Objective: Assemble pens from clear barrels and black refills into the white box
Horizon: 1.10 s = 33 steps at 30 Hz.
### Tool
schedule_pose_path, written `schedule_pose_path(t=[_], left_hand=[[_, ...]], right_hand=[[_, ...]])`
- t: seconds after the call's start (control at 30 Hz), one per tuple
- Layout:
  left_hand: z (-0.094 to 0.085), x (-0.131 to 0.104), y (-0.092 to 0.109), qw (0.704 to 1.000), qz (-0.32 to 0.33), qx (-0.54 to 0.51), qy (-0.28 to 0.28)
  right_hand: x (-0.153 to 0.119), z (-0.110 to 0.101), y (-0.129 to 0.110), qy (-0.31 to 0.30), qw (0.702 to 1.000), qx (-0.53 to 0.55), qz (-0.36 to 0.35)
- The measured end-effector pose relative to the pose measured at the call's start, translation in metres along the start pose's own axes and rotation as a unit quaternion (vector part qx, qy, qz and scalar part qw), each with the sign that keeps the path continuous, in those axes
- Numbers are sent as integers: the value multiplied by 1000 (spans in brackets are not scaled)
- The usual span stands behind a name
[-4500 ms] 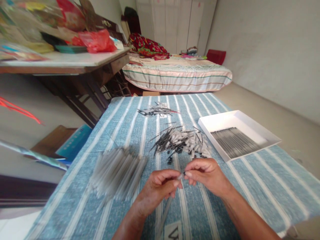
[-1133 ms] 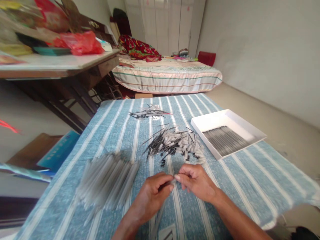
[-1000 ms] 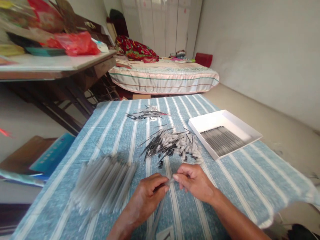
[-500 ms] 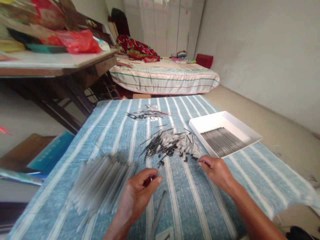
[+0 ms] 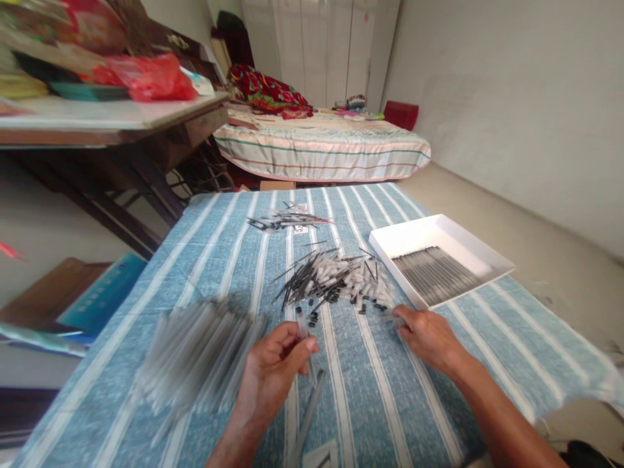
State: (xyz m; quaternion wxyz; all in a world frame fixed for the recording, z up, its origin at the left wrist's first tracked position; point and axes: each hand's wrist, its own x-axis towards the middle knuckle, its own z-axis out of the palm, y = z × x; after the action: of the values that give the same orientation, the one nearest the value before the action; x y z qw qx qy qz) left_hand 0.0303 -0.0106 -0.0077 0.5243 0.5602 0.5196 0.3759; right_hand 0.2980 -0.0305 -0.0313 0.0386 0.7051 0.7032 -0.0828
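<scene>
Between the thumb and fingers of my left hand [image 5: 277, 361] is a translucent pen barrel [image 5: 303, 325], tilted, with a dark upper end. My right hand [image 5: 431, 335] pinches a small whitish pen cap [image 5: 389, 316], partly blurred, near the front corner of the box. Just beyond both hands lies a heap of white caps [image 5: 368, 281] and thin black refills [image 5: 298, 281], with small black plugs [image 5: 312, 320] at its near edge. To the left of my left hand is a large pile of translucent grey barrels [image 5: 205, 357]. A single grey tube [image 5: 311, 409] lies below that hand.
A white open box [image 5: 487, 276] at the right holds a row of dark-filled pens [image 5: 433, 276]. Further back sits a small bunch of dark thin pieces [image 5: 285, 221]. A striped blue cloth [image 5: 385, 390] covers the table. A higher table [image 5: 146, 120] stands left; a bed [image 5: 322, 153] is behind.
The pen barrel in my left hand has come into clearer view, standing up between the fingers. My right hand has shifted slightly right, with a whitish piece now showing at its fingertips.
</scene>
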Motion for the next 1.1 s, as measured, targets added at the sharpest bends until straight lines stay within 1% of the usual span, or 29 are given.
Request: schedule_pose_path(t=[0.1, 0.27, 0.37, 0.5, 0.57, 0.6, 0.67, 0.77, 0.83, 0.93, 1.1], left_hand=[[-1, -2, 1, 1000, -4, -19, -3], [-2, -2, 2, 999, -2, -42, -14], [-1, -3, 1, 999, -2, -49, -24], [0, -4, 0, 997, -8, -71, -21], [0, -4, 0, 996, -12, -80, -24], [0, -4, 1, 996, -12, -85, -25], [1, -6, 3, 994, -7, -105, -21], [4, -8, 6, 987, 4, -159, -2], [5, -9, 7, 981, 10, -194, 10], [6, -9, 5, 975, 14, -222, 5], [3, -9, 2, 973, 31, -229, -6]], right_hand=[[-1, -3, 3, -9, 1000, -5, -4], [-3, -9, 7, -30, 998, 36, -39], [-2, -12, 10, -38, 998, 43, -37], [-2, -12, 11, -26, 997, 64, -42], [-4, -11, 9, -7, 991, 117, -67], [-7, -9, 6, 4, 984, 159, -81], [-13, -4, -3, 18, 960, 260, -98], [-22, 5, -25, -8, 912, 400, -95], [-26, 9, -41, -30, 883, 457, -101], [-29, 10, -62, -34, 859, 496, -125], [-29, 5, -80, -25, 852, 498, -162]])
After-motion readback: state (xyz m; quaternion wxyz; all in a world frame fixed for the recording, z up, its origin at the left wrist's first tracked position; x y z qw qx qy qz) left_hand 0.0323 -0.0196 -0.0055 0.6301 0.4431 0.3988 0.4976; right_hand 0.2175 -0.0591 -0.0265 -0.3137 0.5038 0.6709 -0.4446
